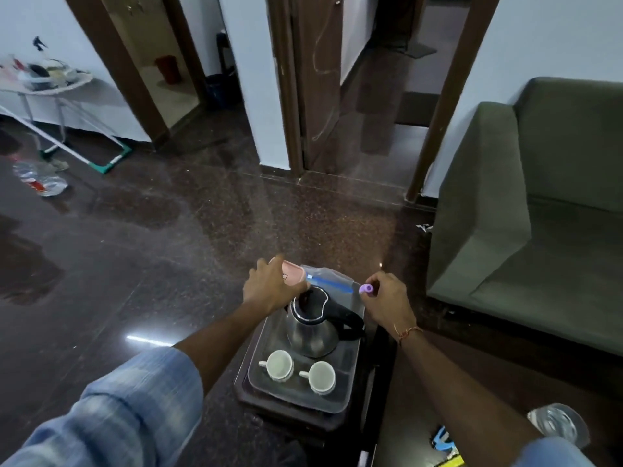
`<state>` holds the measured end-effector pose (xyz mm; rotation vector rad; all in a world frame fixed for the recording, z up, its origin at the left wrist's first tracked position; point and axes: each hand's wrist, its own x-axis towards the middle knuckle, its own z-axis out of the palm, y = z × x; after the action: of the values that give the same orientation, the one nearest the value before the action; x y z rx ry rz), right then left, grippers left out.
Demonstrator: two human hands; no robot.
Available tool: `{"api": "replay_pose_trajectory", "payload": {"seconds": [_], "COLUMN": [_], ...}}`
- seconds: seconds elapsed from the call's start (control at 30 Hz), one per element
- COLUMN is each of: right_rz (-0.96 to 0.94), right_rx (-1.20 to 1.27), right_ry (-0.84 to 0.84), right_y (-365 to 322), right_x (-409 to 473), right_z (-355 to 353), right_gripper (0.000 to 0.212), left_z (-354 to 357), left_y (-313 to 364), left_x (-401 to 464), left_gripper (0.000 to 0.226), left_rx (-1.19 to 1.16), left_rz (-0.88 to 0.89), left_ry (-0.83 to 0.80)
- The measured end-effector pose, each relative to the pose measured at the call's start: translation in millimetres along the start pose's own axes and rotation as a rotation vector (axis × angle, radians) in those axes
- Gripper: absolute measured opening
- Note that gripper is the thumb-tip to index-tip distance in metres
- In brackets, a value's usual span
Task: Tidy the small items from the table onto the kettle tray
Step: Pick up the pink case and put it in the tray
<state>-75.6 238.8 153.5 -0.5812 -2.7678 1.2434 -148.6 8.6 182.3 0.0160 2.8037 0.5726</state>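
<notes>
Left hand [272,287] is gripping a pink rounded plastic case [294,277]; right hand [387,299] is pinching a small purple cylinder [366,289]. Both should be lowered onto bare clear plastic tray [332,404], avoiding the steel kettle [313,332].

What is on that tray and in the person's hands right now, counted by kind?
Kettle: 1
White cups: 2
Clear bag with blue strip: 1
Pink case, in the left hand: 1
Small purple item, in the right hand: 1
Total: 6
</notes>
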Motion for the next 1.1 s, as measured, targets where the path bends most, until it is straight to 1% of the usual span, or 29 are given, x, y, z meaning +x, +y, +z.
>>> {"api": "replay_pose_trajectory", "payload": {"seconds": [0.1,0.17,0.27,0.37,0.43,0.57,0.67,0.73,0.87,0.97,1.1], "right_rz": [0.109,0.17,0.269,0.362,0.399,0.461,0.48,0.469,0.45,0.421,0.388], "right_rx": [-0.051,-0.075,-0.122,-0.169,-0.186,-0.24,-0.3,-0.344,-0.416,-0.459,-0.487], "right_ry": [-0.063,-0.087,-0.132,-0.195,-0.223,-0.284,-0.334,-0.38,-0.443,-0.479,-0.516], "right_y": [-4,-3,4,13,19,36,52,57,66,68,68], "right_x": [27,47,72,86,91,101,111,116,125,131,137], "right_z": [22,39,66,92,107,132,148,152,164,170,175], "right_gripper": [0.009,0.01,0.002,0.009,0.009,0.016,0.024,0.03,0.03,0.032,0.032], "left_z": [18,34,55,74,87,110,126,130,139,142,147], "left_y": [-11,-18,-28,-39,-46,-50,-46,-42,-42,-42,-42], "left_x": [43,69,101,124,135,154,168,170,171,170,171], "left_gripper": [0.071,0.069,0.073,0.076,0.08,0.092,0.088,0.087,0.082,0.078,0.084], "left_rx": [-0.017,-0.026,-0.024,-0.022,-0.015,0.035,0.113,0.178,0.258,0.295,0.32], "left_rz": [-0.012,-0.031,-0.097,-0.145,-0.159,-0.126,-0.079,-0.054,-0.004,0.038,0.054], "left_ry": [-0.084,-0.143,-0.207,-0.27,-0.305,-0.348,-0.34,-0.297,-0.231,-0.223,-0.231]}}
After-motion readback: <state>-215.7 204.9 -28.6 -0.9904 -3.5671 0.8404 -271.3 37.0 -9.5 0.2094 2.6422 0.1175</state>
